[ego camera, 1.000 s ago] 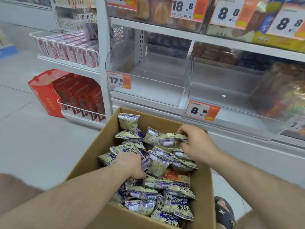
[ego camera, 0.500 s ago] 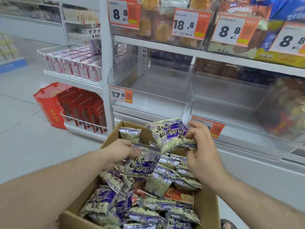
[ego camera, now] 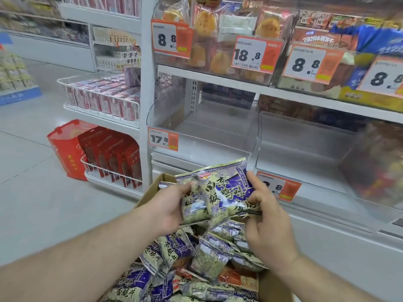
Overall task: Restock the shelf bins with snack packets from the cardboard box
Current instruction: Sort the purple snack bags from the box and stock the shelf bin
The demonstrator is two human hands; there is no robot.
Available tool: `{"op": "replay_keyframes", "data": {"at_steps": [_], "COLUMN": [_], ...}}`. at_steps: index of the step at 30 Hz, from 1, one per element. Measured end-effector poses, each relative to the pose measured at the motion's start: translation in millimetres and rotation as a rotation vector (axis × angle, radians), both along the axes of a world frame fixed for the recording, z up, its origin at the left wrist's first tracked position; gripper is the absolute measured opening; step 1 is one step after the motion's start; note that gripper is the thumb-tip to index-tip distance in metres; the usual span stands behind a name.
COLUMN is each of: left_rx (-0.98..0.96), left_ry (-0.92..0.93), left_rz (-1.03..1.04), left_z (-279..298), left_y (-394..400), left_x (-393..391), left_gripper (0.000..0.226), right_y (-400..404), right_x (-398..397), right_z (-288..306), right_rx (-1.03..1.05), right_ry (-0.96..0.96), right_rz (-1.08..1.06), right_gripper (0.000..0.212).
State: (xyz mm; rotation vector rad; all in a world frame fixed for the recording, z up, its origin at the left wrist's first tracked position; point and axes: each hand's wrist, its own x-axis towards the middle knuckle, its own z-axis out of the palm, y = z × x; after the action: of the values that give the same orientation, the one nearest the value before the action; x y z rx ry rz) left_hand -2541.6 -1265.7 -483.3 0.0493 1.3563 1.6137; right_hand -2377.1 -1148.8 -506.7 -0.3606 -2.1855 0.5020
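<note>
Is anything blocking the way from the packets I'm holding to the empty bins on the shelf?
Nothing visible. The packets, gripped by the left hand and right hand, sit just below the open clear bins.

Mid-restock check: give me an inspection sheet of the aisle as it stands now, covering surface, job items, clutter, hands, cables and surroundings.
Surface: pale tiled floor; white shelf unit.
Job's things: open cardboard box holds many purple and cream snack packets; two clear bins, the 17.8 bin and the bin to its right, look empty.
Clutter: an orange packet lies among the purple ones.
Hands: left hand and right hand grip a bunch of packets above the box.
Cables: nothing seen.
Surroundings: red gift boxes in a low wire rack; price tags; stocked upper bins.
</note>
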Motion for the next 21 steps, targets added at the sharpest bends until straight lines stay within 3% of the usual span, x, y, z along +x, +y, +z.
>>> {"op": "replay_keyframes", "data": {"at_steps": [3, 6, 12, 15, 21], "left_rx": [-0.001, -0.022, 0.114, 0.167, 0.212], "left_ry": [-0.008, 0.005, -0.133, -0.211, -0.082], "left_rz": [-0.003, 0.039, 0.243, 0.199, -0.105], "left_z": [-8, -5, 7, 10, 12], "left_y": [11, 10, -6, -10, 5], "left_x": [7, 6, -28, -30, 8], "left_gripper": [0.035, 0.033, 0.028, 0.034, 0.044], "right_y": [-6, -5, 12, 19, 9], "right_x": [-5, -7, -5, -4, -14], "right_z": [-3, -1, 8, 11, 5], "right_rx": [0.017, 0.041, -0.002, 0.086, 0.184], "right_ry": [-0.03, 0.014, 0.065, 0.008, -0.116], "right_rz": [-0.015, -0.032, -0.158, -0.199, -0.125], "right_gripper": [0.045, 0.043, 0.059, 0.069, 0.062]}}
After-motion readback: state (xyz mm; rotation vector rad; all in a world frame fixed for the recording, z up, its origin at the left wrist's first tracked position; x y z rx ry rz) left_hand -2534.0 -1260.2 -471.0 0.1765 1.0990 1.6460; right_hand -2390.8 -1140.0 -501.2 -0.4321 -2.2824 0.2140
